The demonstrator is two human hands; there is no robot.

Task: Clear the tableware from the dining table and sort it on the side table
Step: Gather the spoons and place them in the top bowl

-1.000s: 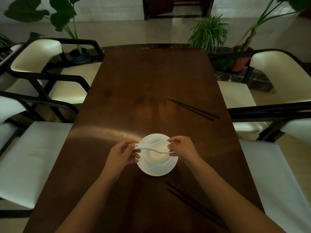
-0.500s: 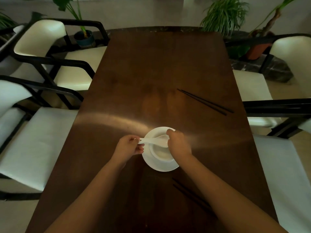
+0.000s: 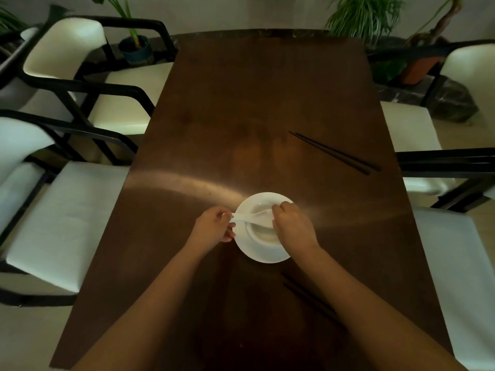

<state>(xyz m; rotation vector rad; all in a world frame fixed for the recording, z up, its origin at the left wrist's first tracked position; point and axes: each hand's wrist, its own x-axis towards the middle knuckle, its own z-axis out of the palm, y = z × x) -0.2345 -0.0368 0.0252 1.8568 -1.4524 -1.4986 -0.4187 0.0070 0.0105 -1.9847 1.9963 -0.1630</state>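
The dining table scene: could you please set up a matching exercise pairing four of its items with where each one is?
Things:
1. white spoon
2. white bowl
3. far chopsticks
4. near chopsticks

Places:
A. lying by the table's right edge, beyond the plate
B. sitting on the white plate
C. partly hidden by the right forearm
D. held across the bowl by the left hand and right hand

Pairs: 1-D, 2-B, 3-A, 4-C

On the brown tabletop, a white bowl sits on a white plate. The left hand pinches the handle of a white spoon lying across the bowl; the right hand curls over the spoon's far end. Black chopsticks lie apart to the right; another pair lies nearer.
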